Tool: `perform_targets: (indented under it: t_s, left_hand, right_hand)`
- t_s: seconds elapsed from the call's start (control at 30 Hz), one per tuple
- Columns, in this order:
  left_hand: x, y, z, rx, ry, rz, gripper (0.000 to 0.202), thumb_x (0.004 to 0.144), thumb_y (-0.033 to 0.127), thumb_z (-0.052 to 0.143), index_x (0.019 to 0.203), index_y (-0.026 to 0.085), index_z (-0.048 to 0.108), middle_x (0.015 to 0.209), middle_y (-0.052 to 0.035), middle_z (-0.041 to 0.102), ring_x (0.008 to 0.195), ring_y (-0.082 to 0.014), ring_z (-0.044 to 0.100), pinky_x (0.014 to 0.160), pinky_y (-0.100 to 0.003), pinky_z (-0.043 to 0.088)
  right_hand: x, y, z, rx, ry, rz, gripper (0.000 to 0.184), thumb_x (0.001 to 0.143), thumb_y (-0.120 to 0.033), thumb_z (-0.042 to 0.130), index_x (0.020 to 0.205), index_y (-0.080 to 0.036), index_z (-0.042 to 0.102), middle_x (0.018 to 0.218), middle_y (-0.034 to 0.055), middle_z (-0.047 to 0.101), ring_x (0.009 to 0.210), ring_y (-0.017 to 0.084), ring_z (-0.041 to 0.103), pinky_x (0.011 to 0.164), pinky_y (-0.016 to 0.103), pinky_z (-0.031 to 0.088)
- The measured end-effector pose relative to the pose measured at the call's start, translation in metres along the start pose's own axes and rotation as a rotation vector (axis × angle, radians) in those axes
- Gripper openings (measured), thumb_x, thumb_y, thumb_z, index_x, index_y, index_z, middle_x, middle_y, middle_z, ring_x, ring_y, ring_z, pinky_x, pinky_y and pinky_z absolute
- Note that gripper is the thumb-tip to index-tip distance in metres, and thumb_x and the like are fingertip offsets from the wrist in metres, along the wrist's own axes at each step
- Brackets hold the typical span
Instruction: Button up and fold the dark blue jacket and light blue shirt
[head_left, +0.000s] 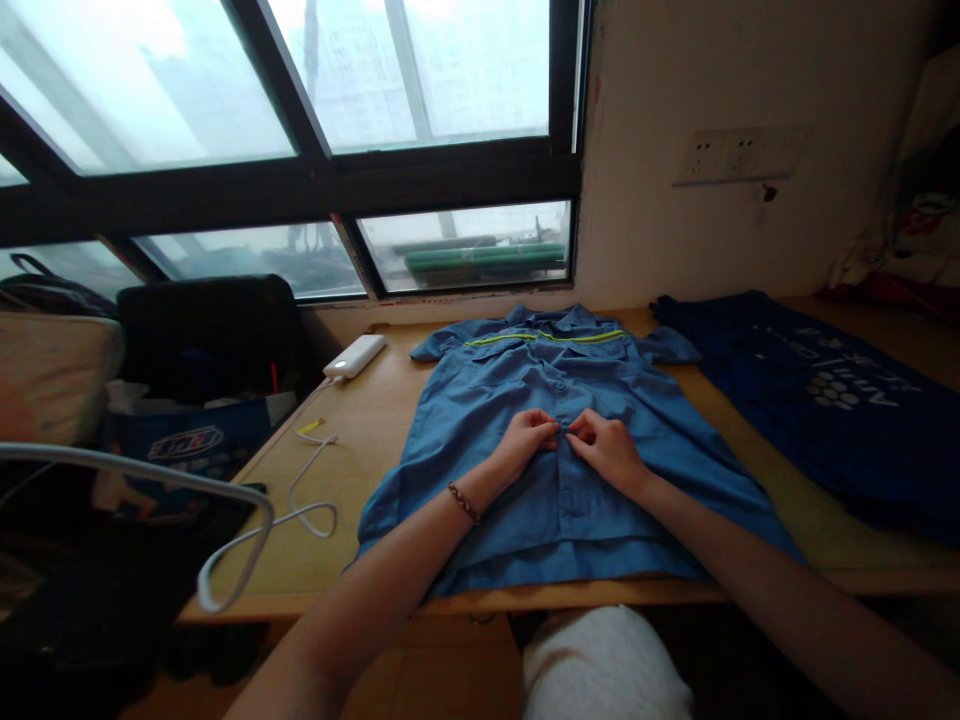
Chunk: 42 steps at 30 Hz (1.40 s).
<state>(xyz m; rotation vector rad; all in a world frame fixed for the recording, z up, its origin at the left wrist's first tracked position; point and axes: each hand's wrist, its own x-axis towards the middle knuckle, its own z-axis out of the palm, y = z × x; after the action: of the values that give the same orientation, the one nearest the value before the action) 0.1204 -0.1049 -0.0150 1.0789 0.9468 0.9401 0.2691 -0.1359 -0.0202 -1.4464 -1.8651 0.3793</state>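
Observation:
A blue short-sleeved shirt (pixel 480 400) with a yellow-green stripe across its chest lies spread on the wooden table (pixel 330 540), collar toward the wall. At the middle of its front placket, my left hand (pixel 531 440) pinches the cloth edge from the left. Facing it, almost touching, my right hand (pixel 606 450) pinches the placket from the right. Whatever small part sits between the fingertips, perhaps a button, is hidden. One button (pixel 559 385) shows on the placket just above my hands. A beaded bracelet circles my left wrist.
Dark blue printed cloth (pixel 817 390) lies right of the shirt. A white power bank (pixel 355 357) with a white cable (pixel 304 510) rests at the table's left. Further left are a black chair back (pixel 217 320) and a blue bag (pixel 195 440). Wall sockets (pixel 739 155) sit beside the window.

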Motion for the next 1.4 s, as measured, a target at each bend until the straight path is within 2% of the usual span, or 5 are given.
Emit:
perform_targets:
  t_s: [0.37, 0.67, 0.83, 1.0, 1.4]
  left_hand:
    - [0.002, -0.002, 0.000, -0.113, 0.085, -0.024, 0.020, 0.056, 0.009, 0.066, 0.069, 0.013, 0.051, 0.056, 0.0029, 0.052, 0.048, -0.0057, 0.050, 0.050, -0.018, 0.041]
    - [0.002, -0.003, 0.000, -0.237, 0.066, -0.011, 0.029, 0.053, 0.007, 0.068, 0.073, 0.014, 0.049, 0.055, 0.0054, 0.050, 0.048, -0.0053, 0.050, 0.050, -0.017, 0.041]
    - [0.005, -0.004, -0.004, -0.233, 0.052, -0.069, 0.028, 0.054, 0.007, 0.069, 0.076, 0.013, 0.052, 0.059, 0.0020, 0.054, 0.051, -0.0069, 0.053, 0.053, -0.019, 0.044]
    - [0.008, -0.003, -0.009, -0.200, -0.047, -0.169, 0.021, 0.053, 0.010, 0.073, 0.067, 0.010, 0.056, 0.061, -0.0003, 0.056, 0.052, -0.0065, 0.054, 0.053, -0.017, 0.045]
    - [0.010, 0.000, -0.010, -0.251, 0.015, -0.207, 0.012, 0.059, 0.006, 0.067, 0.065, 0.010, 0.057, 0.061, -0.0022, 0.059, 0.053, -0.0085, 0.054, 0.057, -0.021, 0.047]
  right_hand:
    - [0.003, 0.001, 0.001, 0.296, 0.017, 0.069, 0.020, 0.072, -0.025, 0.054, 0.091, -0.017, 0.054, 0.050, -0.0051, 0.056, 0.047, 0.012, 0.054, 0.051, 0.022, 0.041]
    - [0.001, 0.002, 0.000, 0.198, 0.158, -0.047, 0.018, 0.071, -0.023, 0.057, 0.087, -0.019, 0.065, 0.084, 0.0048, 0.062, 0.063, 0.013, 0.056, 0.060, 0.026, 0.046]
    - [0.000, -0.002, -0.001, 0.138, 0.165, -0.107, 0.014, 0.072, -0.020, 0.056, 0.082, -0.018, 0.066, 0.075, 0.0031, 0.063, 0.064, 0.014, 0.057, 0.060, 0.026, 0.046]
    - [-0.002, -0.005, -0.002, 0.101, 0.187, -0.146, 0.013, 0.073, -0.016, 0.054, 0.078, -0.018, 0.066, 0.073, 0.0031, 0.063, 0.065, 0.014, 0.057, 0.062, 0.026, 0.045]
    - [-0.005, -0.009, -0.003, 0.046, 0.164, -0.185, 0.019, 0.079, -0.019, 0.049, 0.077, -0.021, 0.067, 0.079, 0.0040, 0.063, 0.074, 0.016, 0.058, 0.070, 0.027, 0.045]
